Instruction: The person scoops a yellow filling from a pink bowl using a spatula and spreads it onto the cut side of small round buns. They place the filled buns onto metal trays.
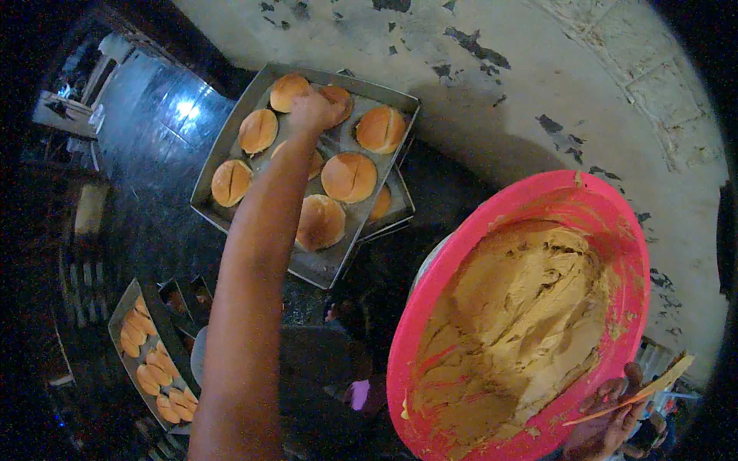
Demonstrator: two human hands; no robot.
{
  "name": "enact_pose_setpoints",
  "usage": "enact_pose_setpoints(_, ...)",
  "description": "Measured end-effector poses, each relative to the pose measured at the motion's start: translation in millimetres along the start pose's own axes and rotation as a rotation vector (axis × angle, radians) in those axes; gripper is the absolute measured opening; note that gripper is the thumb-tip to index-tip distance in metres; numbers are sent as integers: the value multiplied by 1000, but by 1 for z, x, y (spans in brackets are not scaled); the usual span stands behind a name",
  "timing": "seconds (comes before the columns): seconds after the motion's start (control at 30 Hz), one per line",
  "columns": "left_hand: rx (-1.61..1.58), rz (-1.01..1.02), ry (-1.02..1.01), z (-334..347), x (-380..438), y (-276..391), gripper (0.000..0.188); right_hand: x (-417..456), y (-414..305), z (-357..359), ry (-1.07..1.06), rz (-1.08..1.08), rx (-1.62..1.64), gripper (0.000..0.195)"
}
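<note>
My left hand (314, 109) reaches into a metal baking tray (305, 276) of round buns, its fingers on a browned bun (337, 104) near the tray's far side. Several more buns lie around it, some with a slit or crease across the top, such as the bun (349, 177) to the right; my forearm partly covers one. At the lower right, my right hand (620, 412) holds a thin, flat stick (640, 395) smeared with a tan paste, beside the rim of a pink plastic basin (403, 322). A thick tan cream or paste (519, 311) fills much of the basin.
Beneath the bun tray sits another metal tray (403, 196) with a bun in it. A narrow tray (124, 369) of split or sliced buns stands at the lower left. Behind, a wall (461, 115) with peeling paint rises. A shiny dark surface (167, 127) reflects light at the upper left.
</note>
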State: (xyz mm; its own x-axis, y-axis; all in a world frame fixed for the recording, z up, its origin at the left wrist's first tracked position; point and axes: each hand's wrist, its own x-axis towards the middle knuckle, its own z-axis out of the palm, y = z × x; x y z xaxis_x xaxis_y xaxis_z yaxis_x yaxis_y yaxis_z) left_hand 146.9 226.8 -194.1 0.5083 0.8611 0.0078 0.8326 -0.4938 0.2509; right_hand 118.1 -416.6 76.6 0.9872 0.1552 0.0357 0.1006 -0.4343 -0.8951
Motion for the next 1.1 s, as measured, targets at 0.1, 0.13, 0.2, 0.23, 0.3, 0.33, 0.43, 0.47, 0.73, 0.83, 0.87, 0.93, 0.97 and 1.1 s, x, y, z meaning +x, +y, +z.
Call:
enact_pose_setpoints(0.1, 8, -83, -12, 9, 6, 0, 66, -5, 2, 5, 49, -112, -92, 49)
enact_pose_setpoints(0.13, -44, 2, 39, 10, 4, 1, 63, -4, -3, 12, 65, -53, 26, 48)
enact_pose_setpoints(0.2, -146, 168, 142, 9, 2, -7, 58, -3, -10, 17, 82, 22, 143, 47)
enact_pose_setpoints(0.23, -277, 162, 101, 8, 7, -19, 54, -2, -11, 17, 77, 40, 150, 46)
enact_pose_setpoints(0.3, -549, 153, 12, 4, 8, -28, 47, -3, -9, 14, 84, 54, 159, 45)
enact_pose_setpoints(0.33, -557, 129, 22, 0, 4, -26, 45, -5, -4, 10, 97, 51, 161, 44)
enact_pose_setpoints(0.43, -451, 56, 139, -5, -9, -24, 42, -8, -3, 7, 28, 5, 230, 42)
enact_pose_setpoints(0.47, -331, 32, 232, 4, -12, -25, 42, -8, -3, 7, -12, -16, 263, 42)
enact_pose_setpoints(0.73, -391, -43, -373, -15, -3, -27, 45, -12, 7, -6, -36, 33, 560, 38)
enact_pose_setpoints(0.83, -966, -118, -506, -61, -19, -6, 43, -23, 26, -7, 134, -30, 609, 37)
enact_pose_setpoints(0.87, -1094, -117, -528, -86, -33, -11, 43, -24, 28, -8, 121, -41, 552, 35)
enact_pose_setpoints(0.93, -1259, 14, -526, -131, -56, -35, 44, -23, 20, -7, 4, -95, 376, 28)
enact_pose_setpoints(0.97, -1278, -74, -501, -159, -70, -51, 47, -20, 14, -5, -97, -143, 265, 24)
enact_pose_setpoints(1.1, -1509, -135, -528, -234, -200, -13, 41, -25, -13, 14, -206, -354, -326, 10)
